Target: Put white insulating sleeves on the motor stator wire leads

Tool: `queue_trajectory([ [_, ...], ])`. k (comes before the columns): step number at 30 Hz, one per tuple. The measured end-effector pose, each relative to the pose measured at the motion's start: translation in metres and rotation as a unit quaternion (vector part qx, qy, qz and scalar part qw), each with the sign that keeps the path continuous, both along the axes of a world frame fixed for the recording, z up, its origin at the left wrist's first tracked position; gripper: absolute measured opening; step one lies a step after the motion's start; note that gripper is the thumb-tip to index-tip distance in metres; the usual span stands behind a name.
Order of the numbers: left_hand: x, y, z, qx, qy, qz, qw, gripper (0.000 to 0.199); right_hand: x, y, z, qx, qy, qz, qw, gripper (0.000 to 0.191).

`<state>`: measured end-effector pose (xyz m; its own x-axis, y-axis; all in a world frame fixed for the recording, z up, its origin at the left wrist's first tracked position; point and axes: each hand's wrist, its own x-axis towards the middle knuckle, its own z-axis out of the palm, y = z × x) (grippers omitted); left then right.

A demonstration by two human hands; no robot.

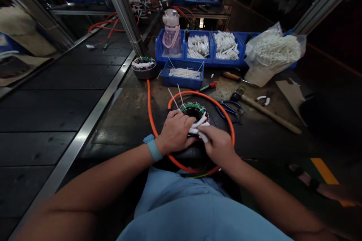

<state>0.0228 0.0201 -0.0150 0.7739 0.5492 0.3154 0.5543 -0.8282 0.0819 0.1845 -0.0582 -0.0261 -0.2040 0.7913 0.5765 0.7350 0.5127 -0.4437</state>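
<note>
A ring-shaped motor stator [195, 106] with green and red windings lies on the workbench in front of me. My left hand [177, 130] is closed over its left side, fingers curled toward the opening. White sleeving [201, 121] runs across the near side of the ring. My right hand [219, 143] pinches an end of this white sleeving at the near right; its fingertips are partly hidden. Two thin white cable ties [180, 94] stick up from the far left of the ring. A thick orange cable [232, 130] loops around the stator and both hands.
Behind stand blue bins [212, 62] with white tubes and a bottle [171, 34], plus a blue tray [182, 83] of cable ties. Another stator [144, 68] sits back left. A hammer [268, 113], pliers [230, 109], screwdriver [232, 77] and bagged ties [275, 51] lie right. A roller conveyor [51, 113] runs left.
</note>
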Motion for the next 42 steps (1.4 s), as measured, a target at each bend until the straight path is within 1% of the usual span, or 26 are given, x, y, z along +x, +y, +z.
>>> queue_trajectory([
  [2, -0.002, -0.002, 0.005, -0.032, -0.007, -0.030, 0.999, 0.053, 0.008, 0.007, 0.007, -0.047, -0.011, -0.015, 0.999, 0.043],
  [4, -0.003, -0.004, 0.011, -0.061, -0.004, -0.050, 0.997, 0.046, 0.015, 0.011, 0.013, -0.074, -0.071, -0.024, 0.994, 0.049],
  [7, 0.000, -0.004, 0.017, -0.103, 0.011, -0.026, 0.994, 0.029, 0.025, 0.017, 0.020, -0.104, -0.200, -0.021, 0.974, 0.046],
  [9, 0.001, 0.001, 0.021, -0.136, 0.015, -0.013, 0.990, 0.025, 0.028, 0.025, 0.026, -0.135, -0.258, -0.020, 0.957, 0.042],
  [10, 0.001, 0.006, 0.024, -0.154, 0.014, -0.016, 0.988, 0.023, 0.028, 0.030, 0.030, -0.151, -0.275, -0.016, 0.949, 0.041],
  [11, -0.001, 0.011, 0.026, -0.171, 0.017, -0.030, 0.985, 0.022, 0.027, 0.036, 0.034, -0.164, -0.287, -0.012, 0.944, 0.039],
  [13, -0.005, 0.022, 0.032, -0.201, 0.041, -0.081, 0.975, 0.020, 0.022, 0.045, 0.041, -0.185, -0.303, 0.002, 0.935, 0.034],
  [15, -0.009, 0.029, 0.036, -0.201, 0.072, -0.113, 0.970, 0.018, 0.015, 0.052, 0.047, -0.200, -0.311, 0.018, 0.929, 0.030],
  [16, -0.010, 0.030, 0.038, -0.191, 0.083, -0.110, 0.972, 0.019, 0.013, 0.054, 0.049, -0.206, -0.307, 0.021, 0.929, 0.029],
  [18, -0.012, 0.029, 0.039, -0.170, 0.090, -0.081, 0.978, 0.020, 0.014, 0.055, 0.050, -0.216, -0.271, 0.035, 0.937, 0.028],
  [19, -0.012, 0.027, 0.039, -0.168, 0.088, -0.070, 0.979, 0.020, 0.018, 0.056, 0.048, -0.221, -0.232, 0.058, 0.946, 0.027],
  [21, -0.012, 0.023, 0.037, -0.177, 0.077, -0.065, 0.979, 0.021, 0.034, 0.056, 0.040, -0.216, -0.114, 0.110, 0.963, 0.027],
  [22, -0.012, 0.022, 0.036, -0.180, 0.070, -0.066, 0.979, 0.021, 0.044, 0.056, 0.035, -0.198, -0.047, 0.119, 0.972, 0.028],
  [23, -0.013, 0.021, 0.035, -0.182, 0.065, -0.067, 0.979, 0.021, 0.054, 0.056, 0.028, -0.170, 0.007, 0.113, 0.979, 0.028],
  [24, -0.013, 0.021, 0.034, -0.180, 0.061, -0.067, 0.980, 0.022, 0.063, 0.055, 0.021, -0.136, 0.039, 0.098, 0.985, 0.029],
  [25, -0.014, 0.021, 0.035, -0.178, 0.061, -0.068, 0.980, 0.022, 0.071, 0.053, 0.013, -0.101, 0.044, 0.083, 0.990, 0.030],
  [26, -0.014, 0.021, 0.036, -0.177, 0.062, -0.070, 0.980, 0.022, 0.076, 0.052, 0.006, -0.071, 0.028, 0.079, 0.994, 0.032],
  [29, -0.013, 0.019, 0.040, -0.180, 0.065, -0.075, 0.979, 0.024, 0.077, 0.050, -0.011, -0.014, -0.051, 0.131, 0.990, 0.031],
  [31, -0.009, 0.016, 0.042, -0.184, 0.062, -0.071, 0.978, 0.032, 0.071, 0.052, -0.014, 0.018, -0.058, 0.147, 0.987, 0.027],
  [33, -0.004, 0.012, 0.040, -0.178, 0.045, -0.045, 0.982, 0.039, 0.065, 0.057, -0.013, 0.029, -0.038, 0.162, 0.986, 0.023],
  [34, -0.001, 0.010, 0.038, -0.176, 0.032, -0.027, 0.984, 0.038, 0.063, 0.060, -0.010, 0.021, -0.023, 0.174, 0.984, 0.021],
  [36, 0.004, 0.006, 0.032, -0.175, 0.001, 0.006, 0.985, 0.028, 0.062, 0.067, -0.004, -0.012, 0.017, 0.199, 0.980, 0.015],
  [38, 0.007, 0.003, 0.027, -0.179, -0.025, 0.024, 0.983, 0.018, 0.062, 0.075, 0.005, -0.046, 0.043, 0.216, 0.975, 0.011],
  [40, 0.008, 0.002, 0.023, -0.181, -0.042, 0.031, 0.982, 0.015, 0.064, 0.082, 0.015, -0.056, 0.012, 0.224, 0.973, 0.013],
  [42, 0.009, 0.001, 0.022, -0.182, -0.054, 0.034, 0.981, 0.015, 0.067, 0.087, 0.026, -0.043, -0.075, 0.227, 0.970, 0.018],
])
